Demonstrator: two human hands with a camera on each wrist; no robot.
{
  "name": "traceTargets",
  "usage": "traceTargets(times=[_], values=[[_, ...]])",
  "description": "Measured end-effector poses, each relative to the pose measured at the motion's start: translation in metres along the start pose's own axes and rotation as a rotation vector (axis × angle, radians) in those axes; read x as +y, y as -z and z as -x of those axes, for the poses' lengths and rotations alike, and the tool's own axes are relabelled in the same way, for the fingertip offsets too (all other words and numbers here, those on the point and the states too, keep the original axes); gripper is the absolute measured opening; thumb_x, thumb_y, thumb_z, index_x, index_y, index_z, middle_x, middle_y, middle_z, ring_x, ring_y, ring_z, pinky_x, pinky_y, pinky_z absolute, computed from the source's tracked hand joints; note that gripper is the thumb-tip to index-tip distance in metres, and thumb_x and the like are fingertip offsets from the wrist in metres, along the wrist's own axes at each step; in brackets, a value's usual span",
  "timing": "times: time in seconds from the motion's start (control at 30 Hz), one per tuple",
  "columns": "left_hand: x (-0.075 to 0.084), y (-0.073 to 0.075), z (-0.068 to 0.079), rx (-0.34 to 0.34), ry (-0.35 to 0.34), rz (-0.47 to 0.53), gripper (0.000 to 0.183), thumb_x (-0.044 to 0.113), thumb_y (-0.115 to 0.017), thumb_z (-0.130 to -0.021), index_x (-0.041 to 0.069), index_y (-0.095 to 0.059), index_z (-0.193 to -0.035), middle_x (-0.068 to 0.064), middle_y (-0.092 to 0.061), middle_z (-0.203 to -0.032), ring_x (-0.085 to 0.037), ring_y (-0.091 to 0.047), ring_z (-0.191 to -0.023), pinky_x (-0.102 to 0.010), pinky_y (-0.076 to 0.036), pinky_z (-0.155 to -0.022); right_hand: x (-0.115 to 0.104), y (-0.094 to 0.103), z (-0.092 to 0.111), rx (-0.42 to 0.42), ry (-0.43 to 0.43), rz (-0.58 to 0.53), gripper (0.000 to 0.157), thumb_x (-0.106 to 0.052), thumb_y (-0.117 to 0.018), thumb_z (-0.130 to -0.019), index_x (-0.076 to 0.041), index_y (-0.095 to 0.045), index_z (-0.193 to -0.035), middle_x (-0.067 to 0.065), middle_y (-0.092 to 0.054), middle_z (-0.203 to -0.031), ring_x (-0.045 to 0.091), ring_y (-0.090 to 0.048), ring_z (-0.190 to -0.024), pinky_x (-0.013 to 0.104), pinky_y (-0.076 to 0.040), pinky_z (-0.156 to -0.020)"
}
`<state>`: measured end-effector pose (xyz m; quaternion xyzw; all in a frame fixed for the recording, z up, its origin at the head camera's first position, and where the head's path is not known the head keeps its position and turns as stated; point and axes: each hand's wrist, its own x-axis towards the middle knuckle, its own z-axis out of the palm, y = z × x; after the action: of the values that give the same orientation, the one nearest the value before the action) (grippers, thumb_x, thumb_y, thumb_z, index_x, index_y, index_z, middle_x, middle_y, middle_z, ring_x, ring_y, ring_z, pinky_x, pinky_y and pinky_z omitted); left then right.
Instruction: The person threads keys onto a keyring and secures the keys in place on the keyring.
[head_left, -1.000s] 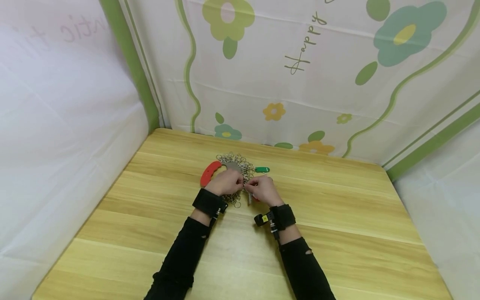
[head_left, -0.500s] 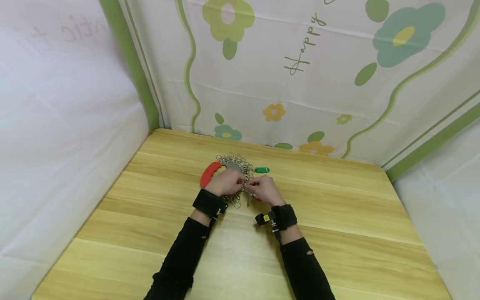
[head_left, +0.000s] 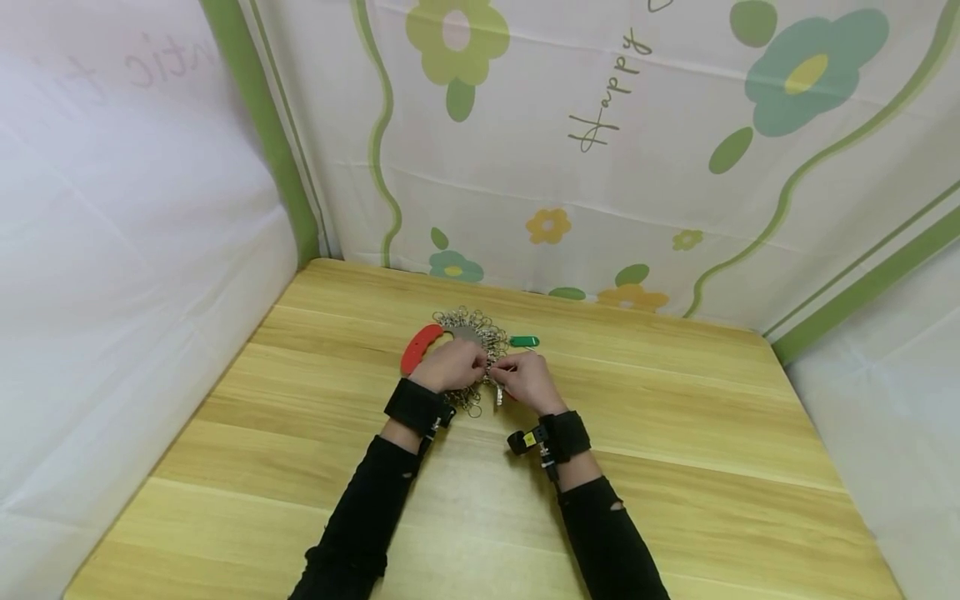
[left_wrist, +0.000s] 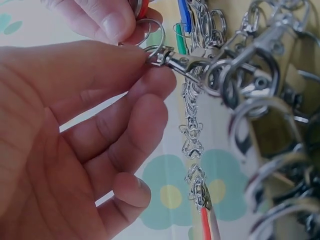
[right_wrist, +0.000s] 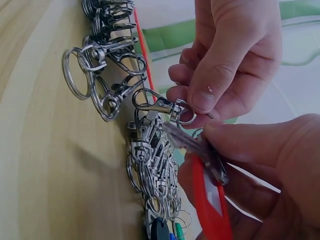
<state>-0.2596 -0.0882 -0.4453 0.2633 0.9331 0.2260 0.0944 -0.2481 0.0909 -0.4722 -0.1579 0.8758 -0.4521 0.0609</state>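
A ring of snap hooks [head_left: 491, 337], each with its own split ring, hangs around a grey plate with a red handle [head_left: 420, 346]. My left hand [head_left: 453, 365] lies over the plate and pinches the split ring [right_wrist: 186, 116] of one snap hook [left_wrist: 182, 62] between thumb and forefinger. Right beside it, my right hand [head_left: 528, 382] pinches the thin wire ring [right_wrist: 198, 132] of a red key tag [right_wrist: 207, 200]. A metal key [right_wrist: 187, 142] hangs at that tag, its blade pointing toward the snap hooks. Fingertips hide where the two rings meet.
A green key tag [head_left: 524, 341] lies on the wooden table [head_left: 675, 450] at the right of the hooks. A blue tag [left_wrist: 185, 15] shows in the left wrist view. White flowered cloth [head_left: 480, 167] walls the table's back and sides.
The key under my right hand has turned a little and its blade shows more clearly. My right hand has shifted slightly back and forth; the left has stayed in place.
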Motion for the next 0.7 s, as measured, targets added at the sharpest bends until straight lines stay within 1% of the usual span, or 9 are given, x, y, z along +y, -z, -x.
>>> traceTargets(times=[0.13, 0.2, 0.27, 0.33, 0.43, 0.57, 0.7], values=[[0.0, 0.0002, 0.0003, -0.004, 0.005, -0.002, 0.018, 0.01, -0.058, -0.093, 0.009, -0.066, -0.077, 0.002, -0.047, -0.064, -0.011, -0.043, -0.055, -0.024, -0.034, -0.054, -0.0003, -0.001, 0.0001, 0.016, 0.013, 0.006, 0.019, -0.018, -0.061, -0.093, -0.012, -0.076, -0.083, 0.001, -0.052, -0.049, 0.014, -0.04, -0.039, 0.026, -0.033, -0.044], [0.0001, 0.0001, 0.0004, -0.007, 0.007, 0.004, 0.017, 0.011, -0.058, -0.093, 0.009, -0.067, -0.078, 0.002, -0.047, -0.064, -0.011, -0.043, -0.055, -0.025, -0.034, -0.054, -0.0015, -0.0009, 0.0005, 0.018, 0.006, -0.007, 0.018, -0.018, -0.061, -0.093, -0.013, -0.076, -0.085, 0.003, -0.052, -0.048, 0.015, -0.04, -0.039, 0.026, -0.032, -0.044], [0.0001, -0.0005, 0.0001, -0.01, 0.011, 0.012, 0.018, 0.012, -0.058, -0.093, 0.01, -0.066, -0.078, 0.002, -0.047, -0.063, -0.011, -0.043, -0.054, -0.024, -0.034, -0.054, -0.0024, -0.0007, 0.0009, 0.018, -0.01, -0.02, 0.015, -0.018, -0.062, -0.093, -0.014, -0.076, -0.089, 0.004, -0.055, -0.051, 0.014, -0.041, -0.039, 0.026, -0.033, -0.044], [0.0002, -0.0007, 0.0, -0.015, 0.016, 0.018, 0.019, 0.013, -0.058, -0.094, 0.01, -0.066, -0.077, 0.002, -0.046, -0.063, -0.011, -0.043, -0.053, -0.024, -0.034, -0.053, -0.0028, -0.0003, 0.0009, 0.015, -0.03, -0.036, 0.014, -0.019, -0.063, -0.092, -0.015, -0.076, -0.092, 0.005, -0.058, -0.054, 0.014, -0.041, -0.04, 0.026, -0.033, -0.045], [0.0002, -0.0006, -0.0002, -0.021, 0.028, 0.025, 0.019, 0.014, -0.058, -0.094, 0.009, -0.065, -0.077, 0.002, -0.045, -0.063, -0.011, -0.043, -0.053, -0.024, -0.034, -0.053, -0.0027, 0.0004, 0.0006, 0.018, -0.055, -0.052, 0.013, -0.02, -0.064, -0.092, -0.014, -0.076, -0.094, 0.004, -0.066, -0.067, 0.012, -0.041, -0.04, 0.025, -0.032, -0.044], [0.0006, -0.0002, -0.0001, -0.023, 0.034, 0.012, 0.02, 0.014, -0.057, -0.095, 0.01, -0.063, -0.076, 0.002, -0.045, -0.063, -0.011, -0.044, -0.053, -0.024, -0.035, -0.053, -0.0033, 0.002, 0.0008, 0.021, -0.078, -0.062, 0.014, -0.021, -0.065, -0.091, -0.014, -0.076, -0.096, 0.004, -0.07, -0.082, 0.011, -0.038, -0.039, 0.026, -0.031, -0.045], [0.0013, 0.0007, 0.0007, -0.019, 0.03, 0.007, 0.023, 0.014, -0.057, -0.094, 0.011, -0.062, -0.072, 0.003, -0.044, -0.061, -0.011, -0.042, -0.052, -0.024, -0.034, -0.053, -0.0041, 0.0026, 0.0006, 0.013, -0.087, -0.052, 0.012, -0.019, -0.066, -0.091, -0.014, -0.076, -0.094, 0.003, -0.07, -0.083, 0.011, -0.041, -0.041, 0.026, -0.033, -0.045]])
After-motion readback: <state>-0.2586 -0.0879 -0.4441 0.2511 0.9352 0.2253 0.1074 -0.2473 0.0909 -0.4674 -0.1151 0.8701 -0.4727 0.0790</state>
